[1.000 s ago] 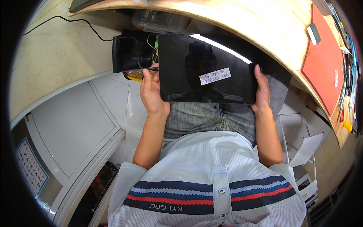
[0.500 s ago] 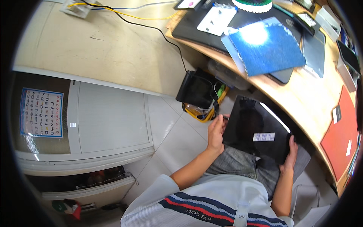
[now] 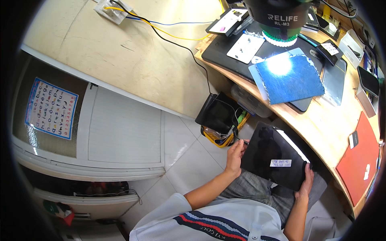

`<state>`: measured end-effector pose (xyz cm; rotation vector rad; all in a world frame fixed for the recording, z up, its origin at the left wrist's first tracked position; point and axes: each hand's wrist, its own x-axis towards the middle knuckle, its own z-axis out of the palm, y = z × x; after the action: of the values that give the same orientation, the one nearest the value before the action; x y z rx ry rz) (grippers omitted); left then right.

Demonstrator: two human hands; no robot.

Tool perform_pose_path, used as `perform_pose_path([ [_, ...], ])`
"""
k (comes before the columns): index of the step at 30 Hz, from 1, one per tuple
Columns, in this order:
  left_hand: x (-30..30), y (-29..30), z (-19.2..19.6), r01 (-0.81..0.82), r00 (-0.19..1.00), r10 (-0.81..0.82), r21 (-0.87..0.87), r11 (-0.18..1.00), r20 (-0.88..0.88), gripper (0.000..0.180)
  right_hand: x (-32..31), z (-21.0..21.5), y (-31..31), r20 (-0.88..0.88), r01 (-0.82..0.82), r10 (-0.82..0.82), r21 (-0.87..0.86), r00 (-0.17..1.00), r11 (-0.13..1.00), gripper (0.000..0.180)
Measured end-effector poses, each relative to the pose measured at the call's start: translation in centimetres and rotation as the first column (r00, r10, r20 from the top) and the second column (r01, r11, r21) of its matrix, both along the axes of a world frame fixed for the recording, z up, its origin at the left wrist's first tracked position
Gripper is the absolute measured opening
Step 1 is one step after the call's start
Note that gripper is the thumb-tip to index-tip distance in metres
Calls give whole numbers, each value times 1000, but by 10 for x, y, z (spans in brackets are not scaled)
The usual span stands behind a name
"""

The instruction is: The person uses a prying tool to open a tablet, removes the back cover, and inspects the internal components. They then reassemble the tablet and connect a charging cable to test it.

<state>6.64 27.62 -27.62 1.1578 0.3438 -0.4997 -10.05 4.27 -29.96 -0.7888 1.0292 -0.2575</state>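
Observation:
A black glossy tablet (image 3: 265, 148) with a small white label (image 3: 280, 163) rests over my lap, its screen side reflecting light. My right hand (image 3: 306, 180) grips its right edge, thumb on the top surface. At the opposite edge my left hand (image 3: 234, 157) is closed, fingertips pinching the dark end of a cable (image 3: 237, 134) against the tablet's side. The exact plug is mostly hidden by the fingers. That cable runs up to a black case (image 3: 216, 113) on top of a yellow-edged bag on the floor.
A wooden workbench (image 3: 327, 146) curves along the right, bearing a blue cloth pad (image 3: 295, 80), a red-brown mat (image 3: 359, 160) and a phone in a box (image 3: 368, 82). A black microscope head (image 3: 277, 18) hangs above it. A pale cabinet (image 3: 124, 132) stands left.
My view has tilted, so the bench and cabinet sit lower and the microscope head now shows. Both hands keep their hold on the tablet and cable.

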Motion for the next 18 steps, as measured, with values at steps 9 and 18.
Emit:
perform_pose_path([
  [9, 5, 1, 2, -12, 999, 13, 32, 999, -34, 34, 1, 5, -1, -142, -66, 58, -49, 988, 997, 64],
  [18, 8, -3, 11, 27, 999, -26, -30, 999, 20, 35, 13, 24, 1, 42, -107, 107, -3, 993, 994, 40],
])
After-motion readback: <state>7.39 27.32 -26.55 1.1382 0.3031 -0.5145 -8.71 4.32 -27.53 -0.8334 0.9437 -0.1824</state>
